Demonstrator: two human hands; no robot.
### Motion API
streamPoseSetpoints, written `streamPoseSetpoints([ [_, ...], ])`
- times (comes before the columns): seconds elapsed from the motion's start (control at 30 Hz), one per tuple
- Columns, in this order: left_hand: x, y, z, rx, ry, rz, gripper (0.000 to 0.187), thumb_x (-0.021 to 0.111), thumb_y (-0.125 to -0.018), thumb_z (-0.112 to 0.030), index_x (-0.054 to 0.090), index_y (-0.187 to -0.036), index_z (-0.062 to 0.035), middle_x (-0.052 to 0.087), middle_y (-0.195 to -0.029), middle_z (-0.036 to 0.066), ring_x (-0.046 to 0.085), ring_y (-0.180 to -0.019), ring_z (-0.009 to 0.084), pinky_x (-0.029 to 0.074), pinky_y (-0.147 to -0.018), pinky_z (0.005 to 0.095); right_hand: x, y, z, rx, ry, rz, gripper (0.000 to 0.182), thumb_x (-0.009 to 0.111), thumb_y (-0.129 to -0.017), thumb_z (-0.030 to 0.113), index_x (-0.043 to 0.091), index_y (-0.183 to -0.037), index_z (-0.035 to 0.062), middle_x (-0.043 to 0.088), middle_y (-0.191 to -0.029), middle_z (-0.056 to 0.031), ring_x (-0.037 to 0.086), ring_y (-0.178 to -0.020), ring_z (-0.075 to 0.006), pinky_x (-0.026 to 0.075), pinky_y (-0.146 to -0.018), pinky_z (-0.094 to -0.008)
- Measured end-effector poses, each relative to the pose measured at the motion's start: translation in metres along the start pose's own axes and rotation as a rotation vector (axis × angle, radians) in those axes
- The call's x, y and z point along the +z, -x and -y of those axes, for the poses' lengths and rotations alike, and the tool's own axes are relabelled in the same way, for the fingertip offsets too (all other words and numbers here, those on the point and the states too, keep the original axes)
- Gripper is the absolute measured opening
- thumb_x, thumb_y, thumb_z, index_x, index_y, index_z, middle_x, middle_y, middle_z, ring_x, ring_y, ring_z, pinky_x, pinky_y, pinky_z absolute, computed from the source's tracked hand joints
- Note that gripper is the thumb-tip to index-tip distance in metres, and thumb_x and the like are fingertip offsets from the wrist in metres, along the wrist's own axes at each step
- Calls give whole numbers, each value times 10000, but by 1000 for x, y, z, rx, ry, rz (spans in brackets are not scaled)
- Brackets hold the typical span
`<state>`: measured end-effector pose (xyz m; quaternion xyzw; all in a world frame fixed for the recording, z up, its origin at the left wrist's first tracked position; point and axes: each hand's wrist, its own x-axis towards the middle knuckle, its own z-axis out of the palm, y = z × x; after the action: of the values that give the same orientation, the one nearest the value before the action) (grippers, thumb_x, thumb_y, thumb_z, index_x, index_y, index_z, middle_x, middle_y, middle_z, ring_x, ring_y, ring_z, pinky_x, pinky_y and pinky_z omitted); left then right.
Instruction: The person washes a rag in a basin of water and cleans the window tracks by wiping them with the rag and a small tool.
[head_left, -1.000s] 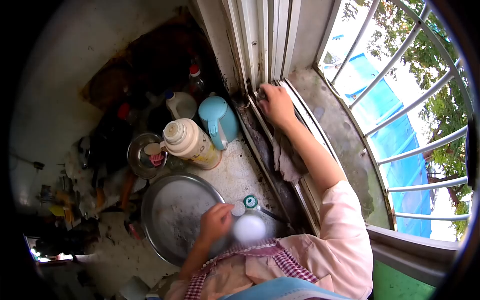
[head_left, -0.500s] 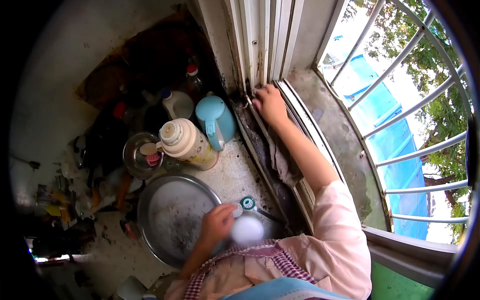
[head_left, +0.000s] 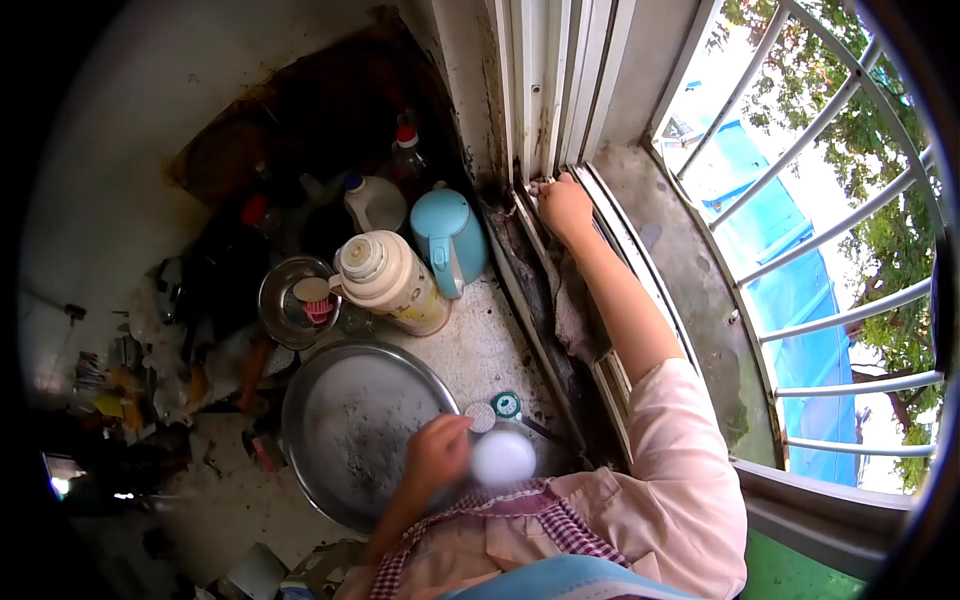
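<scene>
My right hand [head_left: 565, 207] is stretched out to the far corner of the window track [head_left: 535, 262]. It presses a grey rag [head_left: 572, 312] into the corner, and the rag trails back under my forearm along the track. My left hand [head_left: 437, 452] rests with curled fingers on the near right rim of a large round metal pan [head_left: 340, 425] on the counter. Nothing shows in that hand. A small green-and-white cap [head_left: 507, 405] lies just beyond it.
A cream thermos [head_left: 388, 280], a blue kettle [head_left: 450, 236], a white jug [head_left: 373, 203], a red-capped bottle [head_left: 406, 152] and a small steel bowl with a brush [head_left: 295, 300] crowd the counter's back. White window bars [head_left: 850, 315] close off the right. Clutter fills the left.
My right hand has slid with the rag farther along the track into the far corner by the window frame. My left hand has stayed on the pan's rim.
</scene>
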<state>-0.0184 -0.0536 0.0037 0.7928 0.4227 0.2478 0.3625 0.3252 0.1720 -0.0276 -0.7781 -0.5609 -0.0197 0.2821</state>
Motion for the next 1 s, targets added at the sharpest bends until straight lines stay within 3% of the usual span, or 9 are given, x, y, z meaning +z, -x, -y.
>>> streamPoseSetpoints([
  [0.17, -1, -3, -3, 36, -51, -21, 231, 569, -720, 15, 649, -933, -26, 628, -901, 131, 628, -777, 260, 501, -656, 311, 29, -22, 13, 55, -26, -221, 135, 584, -736, 139, 658, -726, 27, 556, -820, -157, 567, -828, -327, 474, -685, -424],
  [0.23, -2, -6, -14, 8, -56, -22, 231, 570, -720, 13, 651, -932, -31, 629, -902, 127, 629, -783, 260, 502, -659, 312, 33, -18, 8, 40, 7, -268, 119, 606, -726, 158, 688, -768, 83, 574, -794, -134, 583, -765, -323, 478, -662, -424],
  [0.3, -1, -4, -11, -11, -20, -17, 231, 577, -718, 7, 652, -933, -34, 629, -907, 127, 627, -789, 270, 502, -661, 316, 3, -5, 15, 178, -47, -107, 123, 622, -756, 215, 697, -772, 118, 576, -817, -124, 591, -772, -317, 480, -665, -417],
  [0.5, -4, -10, -15, 15, -64, -23, 241, 577, -710, 9, 654, -933, -40, 631, -916, 125, 631, -762, 255, 504, -642, 307, 42, -35, 8, 219, 24, -219, 123, 640, -700, 180, 686, -739, 73, 598, -817, -125, 593, -750, -337, 482, -662, -420],
  [0.63, -7, 2, -13, 26, -71, -35, 243, 575, -710, 10, 654, -933, -43, 631, -917, 122, 630, -766, 253, 504, -647, 306, 16, -9, 13, 154, -79, -202, 122, 625, -711, 182, 672, -708, 69, 585, -822, -126, 594, -749, -336, 479, -657, -433],
  [0.77, -3, 9, -14, 16, -88, -4, 262, 570, -698, 18, 649, -942, -37, 628, -916, 134, 627, -770, 244, 502, -652, 301, 39, -29, 9, 161, 0, -230, 126, 579, -719, 144, 678, -726, 67, 579, -815, -147, 593, -758, -338, 479, -663, -438],
  [0.8, -2, 17, -18, 7, -77, 5, 263, 568, -697, 20, 648, -942, -35, 627, -917, 134, 626, -768, 241, 502, -652, 301, 35, -24, 8, 87, -14, -243, 157, 516, -738, 87, 636, -677, 6, 570, -825, -173, 587, -740, -355, 486, -651, -445],
  [0.93, -5, 16, -14, 13, -37, -3, 259, 567, -698, 24, 647, -939, -27, 626, -921, 130, 625, -766, 238, 502, -654, 303, -15, 0, -5, 118, -39, 147, 178, 564, -731, 160, 685, -761, 34, 639, -777, -205, 630, -771, -342, 506, -689, -414],
  [1.0, -3, 20, -9, 6, -25, 1, 254, 570, -700, 21, 646, -938, -24, 626, -921, 128, 624, -766, 241, 502, -654, 305, -22, 8, -12, 119, -112, 107, 132, 624, -706, 173, 689, -742, 64, 637, -756, -181, 621, -760, -333, 497, -696, -394],
])
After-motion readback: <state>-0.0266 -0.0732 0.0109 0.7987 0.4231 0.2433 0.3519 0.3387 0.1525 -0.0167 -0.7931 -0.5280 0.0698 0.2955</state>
